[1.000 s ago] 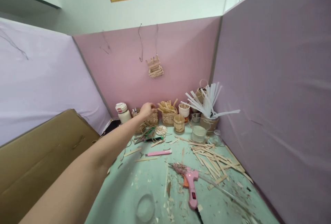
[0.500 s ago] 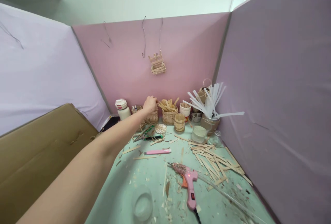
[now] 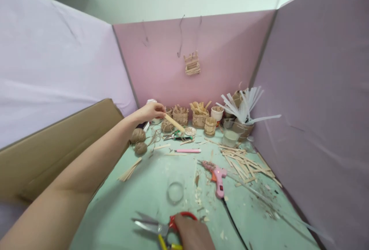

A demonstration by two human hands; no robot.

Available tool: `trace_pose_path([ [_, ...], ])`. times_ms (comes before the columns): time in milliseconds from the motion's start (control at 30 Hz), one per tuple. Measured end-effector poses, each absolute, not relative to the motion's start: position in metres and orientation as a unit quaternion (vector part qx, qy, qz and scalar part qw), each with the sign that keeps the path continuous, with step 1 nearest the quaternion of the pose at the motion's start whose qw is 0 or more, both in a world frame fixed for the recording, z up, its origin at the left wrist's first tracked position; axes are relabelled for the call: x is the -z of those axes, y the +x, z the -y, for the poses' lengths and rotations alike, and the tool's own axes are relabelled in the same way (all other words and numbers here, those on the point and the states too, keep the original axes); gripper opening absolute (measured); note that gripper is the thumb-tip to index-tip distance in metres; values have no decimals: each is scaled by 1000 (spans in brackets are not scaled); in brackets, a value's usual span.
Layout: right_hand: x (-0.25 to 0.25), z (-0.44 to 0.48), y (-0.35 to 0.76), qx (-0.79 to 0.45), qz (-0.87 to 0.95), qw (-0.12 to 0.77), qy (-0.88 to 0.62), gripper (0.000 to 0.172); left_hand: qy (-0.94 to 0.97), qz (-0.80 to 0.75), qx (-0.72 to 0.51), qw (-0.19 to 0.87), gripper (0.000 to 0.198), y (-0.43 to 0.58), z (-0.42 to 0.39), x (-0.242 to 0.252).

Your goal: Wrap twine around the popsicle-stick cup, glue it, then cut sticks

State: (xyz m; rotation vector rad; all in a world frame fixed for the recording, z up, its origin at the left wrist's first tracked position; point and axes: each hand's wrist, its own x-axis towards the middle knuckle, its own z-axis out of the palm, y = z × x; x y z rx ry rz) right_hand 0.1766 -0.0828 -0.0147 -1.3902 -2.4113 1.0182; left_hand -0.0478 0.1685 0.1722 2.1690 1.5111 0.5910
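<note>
Near the back wall, our left hand (image 3: 150, 111) pinches a flat pale wooden stick (image 3: 174, 123); our right hand (image 3: 193, 234) grips red-handled metal scissors (image 3: 161, 227).

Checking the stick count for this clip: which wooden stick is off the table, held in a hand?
The single stick pinched in the left hand, near the back baskets. The other sticks lie loose on the green table.

A pale tan craft stick (image 3: 174, 122) is held in the left hand (image 3: 151, 111). Red and yellow handle loops with silver blades are shown on the scissors (image 3: 161, 227) under the right hand (image 3: 194, 234). At 12 o'clock from these, a pink glue gun (image 3: 216, 176) with a black cord is seen on the mint-green table (image 3: 138, 200). A pink cutter (image 3: 187, 150) and brown twine balls (image 3: 137, 140) are also seen.
</note>
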Motion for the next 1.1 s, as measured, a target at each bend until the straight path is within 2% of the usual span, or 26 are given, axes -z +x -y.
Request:
trace_pose_path([
  [233,10,94,172,-260,837,84,-475,20,780,-543,-62,305,18,-115,-71,-141],
  [400,11,98,169,-231,845,73,-477,19,796,-520,8,310,11,-142,-60,-110],
  [567,11,100,165,-216,842,63,-490,22,810,-504,92,284,7,-124,-70,-75],
  [700,15,102,164,-209,839,60,-499,20,815,-489,97,297,15,-98,-72,-61],
  [800,17,103,165,-209,838,68,-500,18,819,-514,28,254,28,-97,-61,-62],
  [867,18,104,165,-210,837,70,-500,17,809,-554,-21,196,24,-102,-44,-62],
  [1100,19,104,166,-196,841,63,-500,18,755,-642,-37,130,20,-94,47,-23],
])
